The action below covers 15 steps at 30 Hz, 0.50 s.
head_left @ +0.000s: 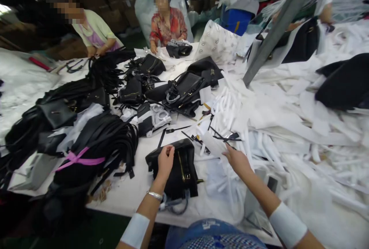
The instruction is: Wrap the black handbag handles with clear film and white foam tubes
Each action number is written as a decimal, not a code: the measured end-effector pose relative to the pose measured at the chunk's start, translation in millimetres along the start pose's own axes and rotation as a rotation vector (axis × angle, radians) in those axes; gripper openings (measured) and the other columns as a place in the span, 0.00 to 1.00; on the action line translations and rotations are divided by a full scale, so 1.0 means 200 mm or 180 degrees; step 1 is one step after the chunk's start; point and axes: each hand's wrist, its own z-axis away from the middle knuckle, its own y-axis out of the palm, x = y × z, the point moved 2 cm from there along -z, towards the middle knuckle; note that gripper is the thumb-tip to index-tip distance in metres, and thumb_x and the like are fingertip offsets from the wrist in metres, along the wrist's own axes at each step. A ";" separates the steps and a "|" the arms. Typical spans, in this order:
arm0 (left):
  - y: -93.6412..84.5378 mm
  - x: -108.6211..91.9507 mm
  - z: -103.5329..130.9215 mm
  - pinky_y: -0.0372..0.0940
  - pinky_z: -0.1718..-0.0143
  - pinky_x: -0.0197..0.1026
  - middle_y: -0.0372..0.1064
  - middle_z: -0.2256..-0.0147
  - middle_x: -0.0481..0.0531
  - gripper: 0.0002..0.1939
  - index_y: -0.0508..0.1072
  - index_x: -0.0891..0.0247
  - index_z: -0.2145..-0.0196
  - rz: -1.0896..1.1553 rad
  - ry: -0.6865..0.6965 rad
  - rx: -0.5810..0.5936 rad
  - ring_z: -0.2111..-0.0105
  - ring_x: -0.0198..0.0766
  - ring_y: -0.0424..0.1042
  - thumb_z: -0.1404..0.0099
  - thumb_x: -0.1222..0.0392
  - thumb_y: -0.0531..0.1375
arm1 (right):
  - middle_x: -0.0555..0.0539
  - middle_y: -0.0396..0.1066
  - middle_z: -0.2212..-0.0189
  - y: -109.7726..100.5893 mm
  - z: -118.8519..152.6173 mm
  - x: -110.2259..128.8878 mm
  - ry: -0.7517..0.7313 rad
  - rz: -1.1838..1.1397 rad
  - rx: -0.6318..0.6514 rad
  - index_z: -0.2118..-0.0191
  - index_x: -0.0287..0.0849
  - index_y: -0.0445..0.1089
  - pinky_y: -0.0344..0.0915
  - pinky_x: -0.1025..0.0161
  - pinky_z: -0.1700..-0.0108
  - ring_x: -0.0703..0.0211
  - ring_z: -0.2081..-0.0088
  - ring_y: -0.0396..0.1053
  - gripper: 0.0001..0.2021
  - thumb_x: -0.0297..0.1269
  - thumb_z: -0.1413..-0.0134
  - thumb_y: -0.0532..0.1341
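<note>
A black handbag [174, 166] with a gold zip and buckle lies on the table in front of me, its wrapped handle [180, 206] toward my body. Over the bag's left side is my left hand [165, 162], fingers curled and fingertips pressed together; whatever is between them is too small to make out. Further right, my right hand [238, 160] pinches the edge of a white sheet [213, 145], just above a heap of white strips. Thin black straps [221, 137] with buckles lie beyond the sheet.
Black bags [184, 87] crowd the table's middle. Bundled black straps [106, 141], one tied with a pink band [82, 159], fill the left. White padding strips [227, 101] cover the right, where a grey metal post [276, 29] slants up. Two people [168, 25] [96, 33] work across the table.
</note>
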 end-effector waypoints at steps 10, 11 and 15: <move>0.28 0.19 0.49 0.64 0.61 0.41 0.71 0.63 0.57 0.16 0.72 0.64 0.64 0.0359 -0.0918 -0.0088 0.62 0.42 0.71 0.49 0.53 0.66 | 0.43 0.75 0.72 -0.16 0.22 0.01 -0.0425 -0.1320 -0.0632 0.59 0.37 0.73 0.62 0.62 0.68 0.52 0.70 0.71 0.21 0.49 0.42 0.52; 0.28 0.19 0.50 0.64 0.62 0.40 0.72 0.65 0.56 0.17 0.72 0.65 0.65 0.0554 -0.0968 -0.0062 0.63 0.41 0.72 0.49 0.52 0.66 | 0.44 0.75 0.74 -0.12 0.23 0.02 -0.0444 -0.1524 -0.0341 0.63 0.37 0.73 0.62 0.63 0.70 0.53 0.71 0.70 0.20 0.49 0.44 0.53; 0.22 0.16 0.52 0.66 0.67 0.37 0.71 0.67 0.54 0.21 0.72 0.66 0.66 0.1305 -0.1135 0.0025 0.69 0.35 0.71 0.50 0.46 0.67 | 0.45 0.75 0.74 0.07 0.25 0.08 -0.0340 -0.2339 0.0612 0.69 0.37 0.73 0.62 0.64 0.72 0.54 0.72 0.70 0.17 0.48 0.49 0.57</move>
